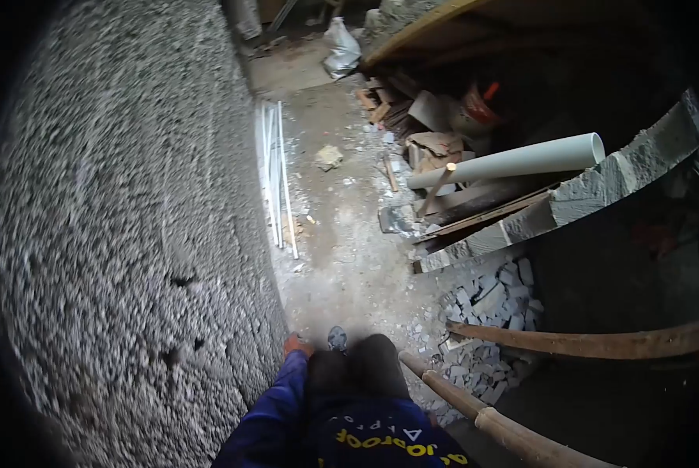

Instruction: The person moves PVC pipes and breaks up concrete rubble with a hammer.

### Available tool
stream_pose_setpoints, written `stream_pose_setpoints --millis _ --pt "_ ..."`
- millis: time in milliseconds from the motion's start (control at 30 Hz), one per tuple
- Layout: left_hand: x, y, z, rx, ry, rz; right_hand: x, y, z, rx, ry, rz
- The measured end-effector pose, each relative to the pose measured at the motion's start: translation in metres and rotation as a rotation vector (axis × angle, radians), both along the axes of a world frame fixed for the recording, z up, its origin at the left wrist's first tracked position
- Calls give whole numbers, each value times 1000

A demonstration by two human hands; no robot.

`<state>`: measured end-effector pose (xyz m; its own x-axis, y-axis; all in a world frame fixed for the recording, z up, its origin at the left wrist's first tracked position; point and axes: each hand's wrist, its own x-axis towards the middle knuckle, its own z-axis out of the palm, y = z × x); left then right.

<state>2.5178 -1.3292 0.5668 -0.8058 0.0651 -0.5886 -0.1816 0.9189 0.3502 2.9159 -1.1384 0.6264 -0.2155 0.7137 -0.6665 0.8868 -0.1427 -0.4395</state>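
Note:
My left hand (298,345) is low in the view, at the end of a blue sleeve, beside the foot of the rough grey wall (139,203) and next to my dark trouser leg. Its fingers are small and blurred, and I cannot make out anything in them. My right hand does not show. A shoe (337,338) appears just in front of my knees on the dusty floor (341,265).
Thin white pipes (275,179) lie along the wall. A pale stone (328,157) sits mid-floor. To the right are a large white pipe (513,161), a hammer (408,217), broken rubble (482,312), a bamboo pole (474,402) and a plank (591,343). A white sack (341,48) stands farther off.

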Motion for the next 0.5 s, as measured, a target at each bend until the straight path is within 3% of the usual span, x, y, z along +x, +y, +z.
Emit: stream_pose_setpoints --millis 133,200,267,367,433,500 --pt "-28 13 -36 101 0 27 -56 21 4 63 -11 -7" --pt "-32 26 -21 98 -18 51 -84 38 -3 68 -7 -35" --pt "-46 37 -19 96 -30 74 -107 71 -46 -189 188 -222" --pt "-66 41 -56 67 -66 79 -115 104 -136 -136 262 -256" --pt "-92 50 -73 186 -186 211 -158 129 -104 -215 249 -344" --pt "-130 75 -65 126 -143 178 -201 154 -70 -350 218 -535"
